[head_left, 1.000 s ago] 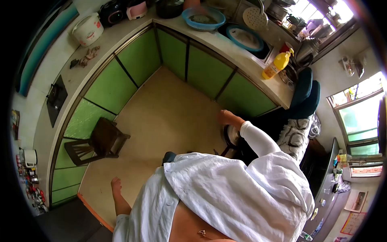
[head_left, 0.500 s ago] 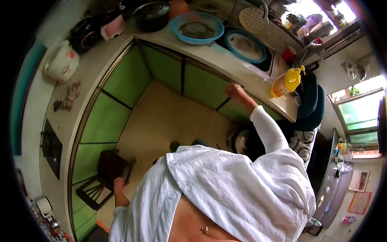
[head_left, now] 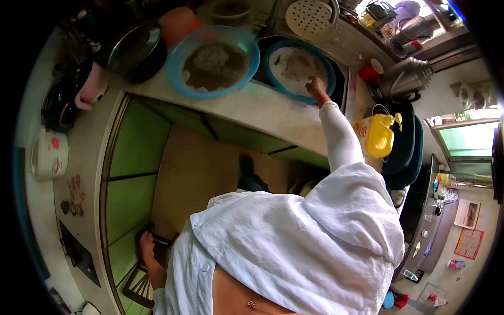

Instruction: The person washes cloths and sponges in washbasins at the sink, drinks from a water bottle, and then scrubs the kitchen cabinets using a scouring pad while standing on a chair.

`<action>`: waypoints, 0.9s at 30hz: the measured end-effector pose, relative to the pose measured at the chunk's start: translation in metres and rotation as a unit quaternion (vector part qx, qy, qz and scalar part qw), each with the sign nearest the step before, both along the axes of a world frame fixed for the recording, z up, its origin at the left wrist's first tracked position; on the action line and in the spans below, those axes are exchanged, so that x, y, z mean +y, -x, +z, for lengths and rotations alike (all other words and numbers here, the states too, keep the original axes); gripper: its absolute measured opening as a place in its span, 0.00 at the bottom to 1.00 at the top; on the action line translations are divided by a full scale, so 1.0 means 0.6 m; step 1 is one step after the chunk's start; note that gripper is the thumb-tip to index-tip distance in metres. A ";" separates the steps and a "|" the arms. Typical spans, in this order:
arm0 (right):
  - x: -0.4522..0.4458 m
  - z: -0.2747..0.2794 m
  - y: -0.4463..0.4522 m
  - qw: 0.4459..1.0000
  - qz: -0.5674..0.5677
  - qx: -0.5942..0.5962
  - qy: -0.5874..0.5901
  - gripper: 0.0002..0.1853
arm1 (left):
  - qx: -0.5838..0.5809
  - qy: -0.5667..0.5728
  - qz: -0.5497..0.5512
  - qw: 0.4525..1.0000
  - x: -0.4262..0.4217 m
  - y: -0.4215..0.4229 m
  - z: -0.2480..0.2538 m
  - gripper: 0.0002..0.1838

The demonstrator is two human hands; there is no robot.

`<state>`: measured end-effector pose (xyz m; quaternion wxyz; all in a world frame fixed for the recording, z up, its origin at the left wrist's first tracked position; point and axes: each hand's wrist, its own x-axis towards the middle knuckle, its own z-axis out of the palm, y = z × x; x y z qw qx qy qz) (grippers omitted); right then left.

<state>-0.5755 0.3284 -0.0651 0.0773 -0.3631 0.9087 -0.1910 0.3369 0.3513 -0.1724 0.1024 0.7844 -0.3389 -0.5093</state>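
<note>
Under the half-curled right hand (head_left: 317, 88), grip unclear, sits the darker blue basin (head_left: 330, 73).

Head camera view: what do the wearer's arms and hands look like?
The right hand and left hand are ungloved. The right sleeve is white, close-fitting lower down, loose and creased higher up, ending near the wrist. Only a small part of the whitish left sleeve shows, with bare forearm below it.

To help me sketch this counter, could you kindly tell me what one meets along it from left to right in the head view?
White cooker → pink appliance → dark lidded pot → light-blue basin → blue-rimmed basin, with the right hand at its near edge → yellow pump bottle.
</note>
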 end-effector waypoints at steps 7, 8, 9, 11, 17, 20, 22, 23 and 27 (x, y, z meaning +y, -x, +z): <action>-0.143 -0.054 0.007 0.976 -0.058 -0.201 0.063 0.30 | 0.024 -0.102 0.050 0.993 0.025 0.112 0.066 0.22; -0.167 -0.054 -0.002 0.987 -0.051 -0.148 -0.023 0.28 | 0.021 -0.101 0.042 0.994 0.017 0.125 0.069 0.22; -0.184 -0.072 -0.010 0.987 -0.051 -0.152 -0.027 0.28 | 0.019 -0.097 0.036 0.994 0.005 0.139 0.073 0.22; -0.203 -0.112 -0.018 0.819 0.307 0.365 -0.319 0.21 | 0.007 -0.086 0.015 0.996 -0.022 0.168 0.079 0.24; -0.196 -0.179 0.001 0.751 0.463 0.333 -0.333 0.14 | -0.158 -0.035 -0.352 0.922 -0.126 0.275 0.106 0.23; -0.116 -0.187 0.011 0.973 0.229 0.019 0.011 0.11 | -0.114 -0.023 -0.274 0.955 -0.165 0.275 0.080 0.21; -0.096 -0.153 0.042 0.959 0.258 -0.030 -0.113 0.15 | -0.076 -0.005 -0.175 0.982 -0.150 0.268 0.069 0.20; -0.089 -0.186 0.060 0.955 0.266 -0.093 -0.092 0.14 | -0.069 0.005 -0.136 0.988 -0.137 0.267 0.074 0.20; -0.070 -0.196 0.046 0.955 0.257 -0.035 -0.144 0.15 | -0.065 0.091 -0.146 0.983 -0.104 0.258 0.036 0.17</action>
